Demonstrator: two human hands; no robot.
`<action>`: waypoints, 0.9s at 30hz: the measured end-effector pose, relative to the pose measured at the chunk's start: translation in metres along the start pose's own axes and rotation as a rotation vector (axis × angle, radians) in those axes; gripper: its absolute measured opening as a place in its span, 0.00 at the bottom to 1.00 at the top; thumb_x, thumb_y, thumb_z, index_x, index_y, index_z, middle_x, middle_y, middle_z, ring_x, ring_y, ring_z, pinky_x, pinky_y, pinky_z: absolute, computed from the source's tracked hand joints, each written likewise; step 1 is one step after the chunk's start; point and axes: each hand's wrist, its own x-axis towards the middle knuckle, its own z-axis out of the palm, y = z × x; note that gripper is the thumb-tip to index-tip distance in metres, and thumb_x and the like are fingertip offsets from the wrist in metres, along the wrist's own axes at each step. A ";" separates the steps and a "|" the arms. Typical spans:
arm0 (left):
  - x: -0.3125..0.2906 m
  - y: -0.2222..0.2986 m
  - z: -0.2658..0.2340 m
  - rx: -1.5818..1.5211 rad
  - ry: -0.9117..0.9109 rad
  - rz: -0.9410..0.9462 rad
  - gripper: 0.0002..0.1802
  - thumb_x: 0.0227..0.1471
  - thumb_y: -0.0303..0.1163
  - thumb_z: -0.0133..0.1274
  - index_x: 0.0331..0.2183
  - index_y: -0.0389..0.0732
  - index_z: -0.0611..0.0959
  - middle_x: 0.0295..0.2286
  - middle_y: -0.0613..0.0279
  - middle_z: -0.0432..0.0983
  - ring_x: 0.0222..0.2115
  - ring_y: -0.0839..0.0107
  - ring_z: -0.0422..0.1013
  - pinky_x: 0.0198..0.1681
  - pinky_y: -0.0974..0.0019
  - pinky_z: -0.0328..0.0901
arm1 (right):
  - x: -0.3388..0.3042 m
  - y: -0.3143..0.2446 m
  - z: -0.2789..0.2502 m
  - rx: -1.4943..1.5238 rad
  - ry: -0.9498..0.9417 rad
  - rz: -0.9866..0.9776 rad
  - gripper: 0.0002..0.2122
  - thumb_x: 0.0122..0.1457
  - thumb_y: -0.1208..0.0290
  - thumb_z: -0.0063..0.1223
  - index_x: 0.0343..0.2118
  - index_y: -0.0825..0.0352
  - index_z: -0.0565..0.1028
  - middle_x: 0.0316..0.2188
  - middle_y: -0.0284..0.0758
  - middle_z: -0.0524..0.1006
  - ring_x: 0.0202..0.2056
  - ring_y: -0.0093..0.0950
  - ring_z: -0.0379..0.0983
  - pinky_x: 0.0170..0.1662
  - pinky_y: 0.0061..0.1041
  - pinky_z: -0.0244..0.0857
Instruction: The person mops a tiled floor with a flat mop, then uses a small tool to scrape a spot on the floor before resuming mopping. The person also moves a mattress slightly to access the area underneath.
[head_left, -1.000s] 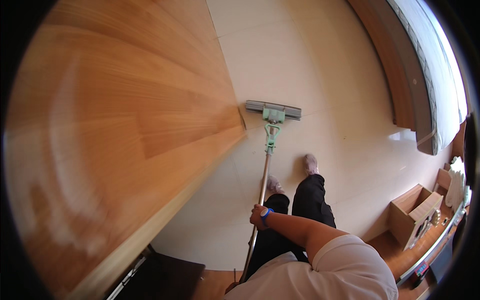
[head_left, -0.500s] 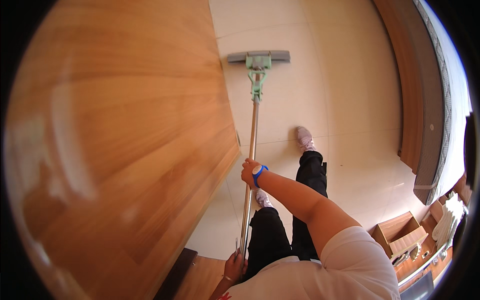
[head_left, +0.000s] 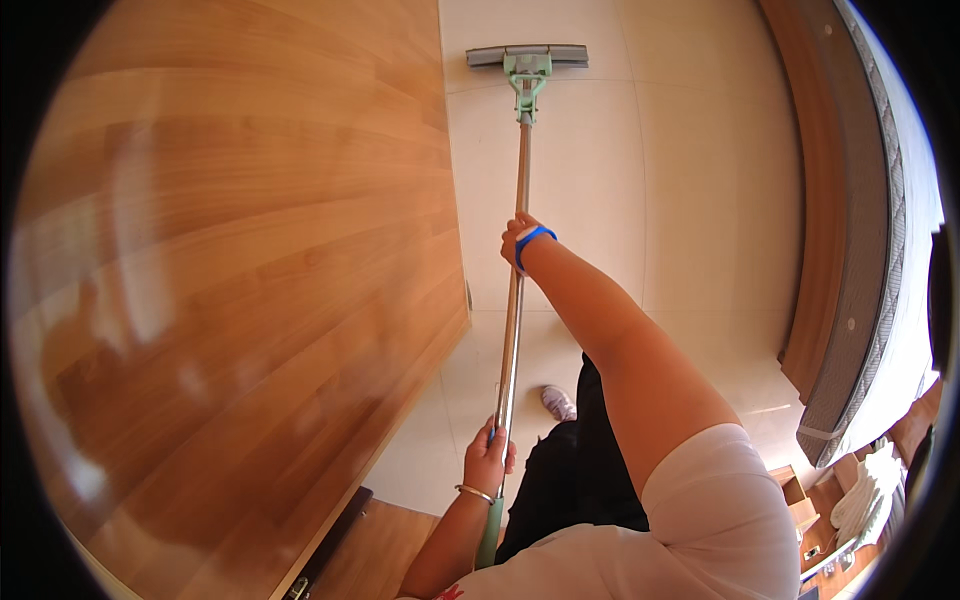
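Note:
A sponge mop (head_left: 513, 330) with a long metal pole reaches away from me, its grey sponge head (head_left: 485, 58) and pale green bracket resting on the tiled floor at the far end. My right hand (head_left: 517, 240) is closed around the middle of the pole, a blue-banded watch on its wrist. Lower down, my left hand (head_left: 487, 458) grips the pole just above its green end grip (head_left: 490, 535). A bangle circles that wrist. The underside of the sponge is hidden.
A large glossy wooden panel (head_left: 260, 250) fills the left side, its edge close to the mop. Along the right stands a bed with a mattress (head_left: 850, 270) on a wooden base. A white bundle (head_left: 865, 495) lies at the lower right. My shoe (head_left: 558, 402) shows near the pole.
The mop head has slid farther away across the floor. Both hands have moved forward with the pole, and the green end grip has come into sight.

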 end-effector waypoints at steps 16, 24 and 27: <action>-0.169 -0.210 -0.182 0.695 0.118 -0.297 0.20 0.53 0.40 0.43 0.45 0.38 0.70 0.17 0.61 0.68 0.17 0.71 0.67 0.21 0.68 0.62 | -0.147 -0.400 0.146 0.233 -0.180 -0.570 0.11 0.46 0.60 0.49 0.34 0.54 0.75 0.36 0.29 0.73 0.45 0.33 0.64 0.53 0.53 0.43; -0.143 -0.175 -0.142 0.817 0.224 -0.197 0.20 0.53 0.40 0.43 0.44 0.37 0.71 0.18 0.60 0.69 0.17 0.70 0.67 0.22 0.66 0.63 | -0.161 -0.370 0.135 0.252 -0.270 -0.628 0.15 0.47 0.60 0.50 0.38 0.57 0.74 0.38 0.29 0.74 0.48 0.31 0.63 0.53 0.45 0.47; -0.130 -0.149 -0.107 0.830 0.251 -0.128 0.19 0.53 0.40 0.43 0.43 0.37 0.71 0.18 0.59 0.69 0.18 0.69 0.68 0.22 0.66 0.63 | -0.139 -0.284 0.124 0.234 -0.119 -0.510 0.15 0.46 0.59 0.51 0.38 0.56 0.73 0.40 0.30 0.73 0.49 0.31 0.62 0.53 0.45 0.49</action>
